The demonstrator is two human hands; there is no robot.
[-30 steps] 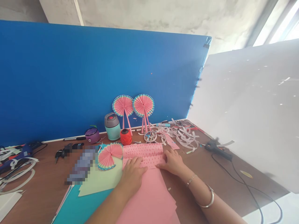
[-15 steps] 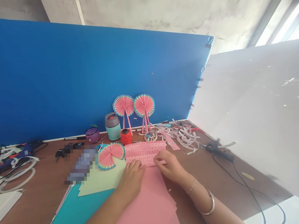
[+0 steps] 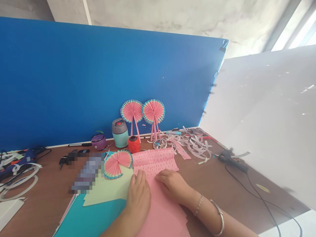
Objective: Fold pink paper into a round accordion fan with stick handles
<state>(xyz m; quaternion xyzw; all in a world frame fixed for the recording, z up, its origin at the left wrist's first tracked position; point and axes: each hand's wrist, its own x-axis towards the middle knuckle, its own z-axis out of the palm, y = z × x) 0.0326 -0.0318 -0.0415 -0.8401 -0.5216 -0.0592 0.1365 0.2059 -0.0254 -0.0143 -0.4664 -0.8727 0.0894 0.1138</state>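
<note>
A pink sheet with small red marks and pleat lines lies in front of me, on top of plain pink sheets. My left hand rests on the left part of its near edge, fingers stretched forward. Along the same edge, my right hand lies with its fingers pointing left and pressed down on the paper; its thumb is hidden. To the left, a part-circle pleated paper fan, pink with a yellow and blue rim, lies on pale green paper. Teal paper shows underneath.
Two round pleated fans on pink strips lean on the blue panel. Before them stand a teal jar, red thread spool and purple cup. Curled white strips and a black power strip are right.
My right hand has moved down and left from the patterned sheet's right side to its near edge, its fingers straightening. My left hand stays near that edge; more of the marked surface shows.
</note>
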